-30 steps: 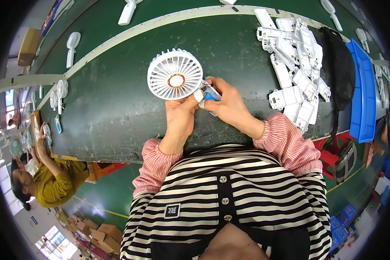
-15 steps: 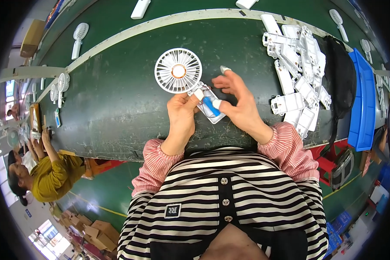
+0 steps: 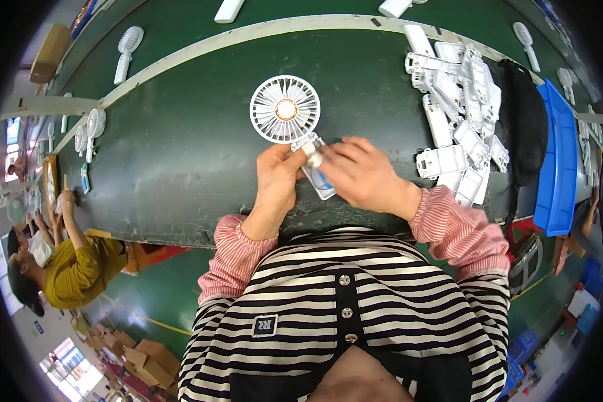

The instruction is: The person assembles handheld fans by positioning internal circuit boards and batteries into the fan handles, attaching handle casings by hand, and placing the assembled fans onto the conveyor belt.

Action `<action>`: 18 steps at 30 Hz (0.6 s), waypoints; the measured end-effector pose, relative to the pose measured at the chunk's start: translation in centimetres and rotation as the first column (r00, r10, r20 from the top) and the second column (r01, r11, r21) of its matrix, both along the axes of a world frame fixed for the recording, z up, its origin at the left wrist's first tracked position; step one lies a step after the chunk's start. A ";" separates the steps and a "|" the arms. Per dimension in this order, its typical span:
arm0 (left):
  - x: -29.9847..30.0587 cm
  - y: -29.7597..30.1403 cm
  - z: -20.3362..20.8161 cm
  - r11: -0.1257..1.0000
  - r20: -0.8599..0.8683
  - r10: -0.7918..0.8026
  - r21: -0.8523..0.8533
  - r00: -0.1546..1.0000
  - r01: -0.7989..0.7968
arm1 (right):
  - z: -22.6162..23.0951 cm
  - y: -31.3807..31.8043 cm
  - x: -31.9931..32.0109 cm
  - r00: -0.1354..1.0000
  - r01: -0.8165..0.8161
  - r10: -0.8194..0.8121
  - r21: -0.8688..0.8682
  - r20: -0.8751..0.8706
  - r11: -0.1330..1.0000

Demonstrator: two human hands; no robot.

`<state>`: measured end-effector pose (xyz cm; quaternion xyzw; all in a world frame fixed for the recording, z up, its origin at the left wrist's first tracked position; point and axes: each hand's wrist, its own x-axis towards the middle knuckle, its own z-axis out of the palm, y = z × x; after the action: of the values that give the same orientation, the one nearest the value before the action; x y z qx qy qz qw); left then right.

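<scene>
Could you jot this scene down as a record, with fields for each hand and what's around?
Left hand: holds white plastic handheld fan near its neck
Right hand: at fan's opened white handle; blurred, grip unclear
Inside handle: blue cylinder, partly hidden
Surface: dark green worktable
Right side: heap of white plastic casings; long blue plastic bin
Far left: co-worker in mustard-yellow top
</scene>
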<state>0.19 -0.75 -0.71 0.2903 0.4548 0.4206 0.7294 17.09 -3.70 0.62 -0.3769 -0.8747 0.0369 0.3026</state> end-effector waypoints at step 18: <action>-0.8 0.8 0.1 0.981 -0.067 -0.103 -0.174 0.992 0.090 | 4.9 7.0 9.9 0.849 0.519 -0.504 -0.070 0.159 0.852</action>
<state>-0.62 0.02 -0.61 0.2641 0.5018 0.3329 0.7534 27.01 3.29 5.47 -0.6141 -0.7575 -0.0222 0.2202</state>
